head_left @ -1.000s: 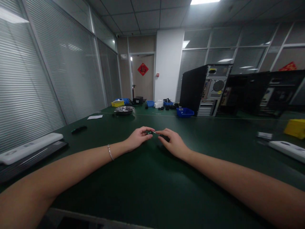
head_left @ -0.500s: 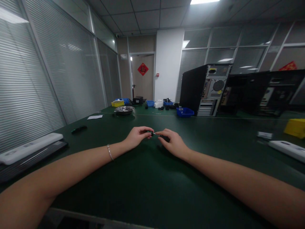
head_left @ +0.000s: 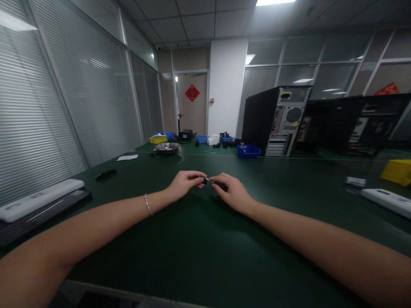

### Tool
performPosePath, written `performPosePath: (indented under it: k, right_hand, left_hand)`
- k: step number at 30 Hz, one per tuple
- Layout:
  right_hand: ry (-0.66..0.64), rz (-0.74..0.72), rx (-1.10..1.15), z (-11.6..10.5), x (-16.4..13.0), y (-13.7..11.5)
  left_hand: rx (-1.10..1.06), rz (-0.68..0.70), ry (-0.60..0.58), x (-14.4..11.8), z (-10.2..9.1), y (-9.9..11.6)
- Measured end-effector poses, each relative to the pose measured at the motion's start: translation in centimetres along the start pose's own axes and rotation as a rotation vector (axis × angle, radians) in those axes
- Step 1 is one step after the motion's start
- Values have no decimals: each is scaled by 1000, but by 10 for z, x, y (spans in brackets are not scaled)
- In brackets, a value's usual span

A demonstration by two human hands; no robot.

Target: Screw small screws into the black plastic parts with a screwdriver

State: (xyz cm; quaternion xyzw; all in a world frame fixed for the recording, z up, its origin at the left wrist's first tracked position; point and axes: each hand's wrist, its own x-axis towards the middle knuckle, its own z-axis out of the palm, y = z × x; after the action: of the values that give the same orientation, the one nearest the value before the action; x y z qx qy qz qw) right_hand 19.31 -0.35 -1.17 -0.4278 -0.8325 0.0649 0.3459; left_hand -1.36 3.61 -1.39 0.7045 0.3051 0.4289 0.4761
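My left hand (head_left: 182, 185) pinches a small dark part (head_left: 204, 180) between thumb and fingers, a little above the green table (head_left: 199, 248). Most of that part is hidden, so its kind cannot be made out. Facing it from the right, my right hand (head_left: 236, 193) is closed around a small screwdriver (head_left: 222, 186) with a dark handle. The thin metal shaft points left, its tip at or very close to the dark part; contact is too small to tell. Both hands are near the middle of the table.
To the left lie a dark green-and-black tool (head_left: 105, 174), a white power strip (head_left: 43, 199) and white paper (head_left: 127, 158). Farther back are a metal bowl (head_left: 167, 148), a blue bin (head_left: 249, 151) and a black computer case (head_left: 261, 122). A yellow bin (head_left: 396, 172) stands at right.
Both hands keep almost the same place and grip. The dark part and the screwdriver have turned slightly between the fingers; the view has shifted very little.
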Motion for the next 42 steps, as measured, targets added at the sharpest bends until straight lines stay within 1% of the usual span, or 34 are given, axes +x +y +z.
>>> performPosePath:
  k: [4, 7, 10, 14, 16, 18, 21, 26, 28, 30, 32, 37, 42]
  right_hand:
    - [2, 16, -5, 1, 0, 2]
    - [13, 25, -3, 1, 0, 3]
    - [26, 25, 15, 0, 0, 2]
    - [35, 31, 41, -1, 0, 2]
    - [37, 33, 41, -1, 0, 3]
    - [40, 30, 36, 0, 1, 4]
    - [46, 28, 31, 2, 2, 6]
    - [40, 25, 50, 1, 2, 5]
    - [36, 25, 56, 0, 1, 5]
    - [30, 25, 59, 0, 1, 4]
    - [29, 25, 58, 0, 1, 4]
    - [40, 25, 58, 2, 2, 5]
    - [36, 25, 57, 1, 2, 5]
  left_hand:
    - [-19, 7, 17, 4, -5, -7]
    - [17, -7, -22, 4, -9, -9]
    - [136, -11, -154, 2, -9, -6]
    - [402, 129, -378, -3, -6, 6]
    - [507, 186, -442, -5, -4, 10]
    - [584, 223, -471, -6, -2, 13]
    - [657, 265, -484, -5, 0, 12]
    - [708, 301, -485, -7, 1, 14]
    - [709, 271, -495, -8, 2, 17]
    - [695, 233, -479, -10, 2, 20]
    - [688, 223, -469, -10, 3, 21]
    - [710, 307, -494, -8, 4, 16]
    - [688, 317, -440, -10, 5, 18]
